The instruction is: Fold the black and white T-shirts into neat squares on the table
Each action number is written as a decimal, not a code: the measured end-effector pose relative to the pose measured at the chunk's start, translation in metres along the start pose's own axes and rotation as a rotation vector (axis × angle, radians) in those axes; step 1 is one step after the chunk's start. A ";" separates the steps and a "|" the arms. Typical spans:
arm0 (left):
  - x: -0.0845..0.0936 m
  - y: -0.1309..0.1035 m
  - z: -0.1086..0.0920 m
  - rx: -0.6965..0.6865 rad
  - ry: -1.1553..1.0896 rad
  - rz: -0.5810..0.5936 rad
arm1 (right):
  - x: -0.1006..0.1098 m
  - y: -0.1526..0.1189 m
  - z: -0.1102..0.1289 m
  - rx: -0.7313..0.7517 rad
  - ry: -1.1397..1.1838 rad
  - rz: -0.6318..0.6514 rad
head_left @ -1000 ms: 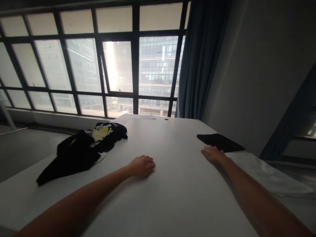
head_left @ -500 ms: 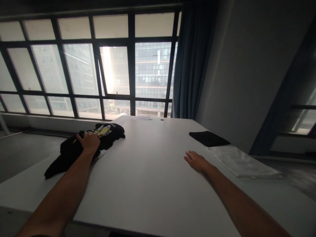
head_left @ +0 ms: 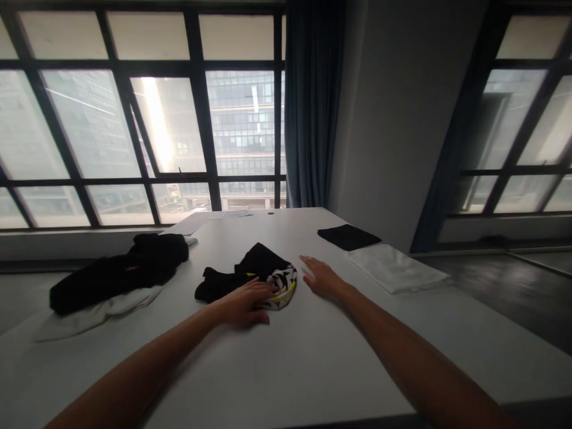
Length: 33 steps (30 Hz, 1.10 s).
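Note:
A crumpled black garment with a white and yellow print lies on the middle of the white table. On its near side rests my left hand, palm down, fingers over the print and the thumb apart. Just right of the garment is my right hand, with its fingers spread and a small gap between it and the cloth.
At the left lies a heap of black clothing over a white cloth. On the right are a folded black cloth and a folded white cloth. Papers lie at the far edge, before the windows.
The printed black garment has moved from the left pile to the table's middle, along with my left hand. My right hand is now nearer to it. The view has turned right.

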State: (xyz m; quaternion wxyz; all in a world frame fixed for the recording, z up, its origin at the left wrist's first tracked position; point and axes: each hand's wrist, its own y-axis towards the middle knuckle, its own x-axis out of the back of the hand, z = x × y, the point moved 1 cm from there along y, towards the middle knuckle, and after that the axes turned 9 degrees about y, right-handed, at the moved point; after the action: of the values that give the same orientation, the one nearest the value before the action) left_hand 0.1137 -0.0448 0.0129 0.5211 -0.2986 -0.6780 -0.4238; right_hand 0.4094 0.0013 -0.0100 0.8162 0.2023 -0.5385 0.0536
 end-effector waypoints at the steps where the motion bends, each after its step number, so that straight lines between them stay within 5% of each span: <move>1: 0.002 0.001 -0.004 -0.014 0.023 0.003 | -0.001 -0.001 0.004 0.058 0.021 -0.025; 3: 0.010 -0.002 0.003 0.075 0.119 -0.025 | -0.003 -0.001 0.010 0.157 0.041 -0.056; 7: 0.027 -0.024 0.046 0.466 0.308 0.005 | -0.001 0.002 0.015 0.229 0.018 -0.082; 11: 0.030 -0.054 0.079 0.692 0.325 0.109 | 0.017 0.005 0.010 0.151 -0.107 -0.172; 13: 0.034 -0.064 0.086 0.747 0.349 0.053 | 0.031 0.005 0.002 0.085 -0.171 -0.208; 19: 0.049 -0.067 0.085 0.709 0.161 -0.387 | 0.047 0.000 -0.022 0.020 -0.020 -0.263; 23: 0.045 -0.054 0.068 0.559 0.033 -0.391 | 0.024 0.001 -0.011 0.109 0.052 -0.178; 27: 0.046 -0.054 0.063 0.516 0.162 -0.401 | 0.020 0.006 0.001 0.076 -0.092 -0.082; 33: 0.062 -0.071 0.082 0.690 0.438 -0.708 | 0.060 0.005 0.006 -0.053 -0.263 -0.524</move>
State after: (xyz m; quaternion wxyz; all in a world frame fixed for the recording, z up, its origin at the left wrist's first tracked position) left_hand -0.0008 -0.0068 0.0462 0.5435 0.2322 -0.7124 -0.3785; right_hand 0.4273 -0.0047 0.0473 0.7304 0.3184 -0.5703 -0.1999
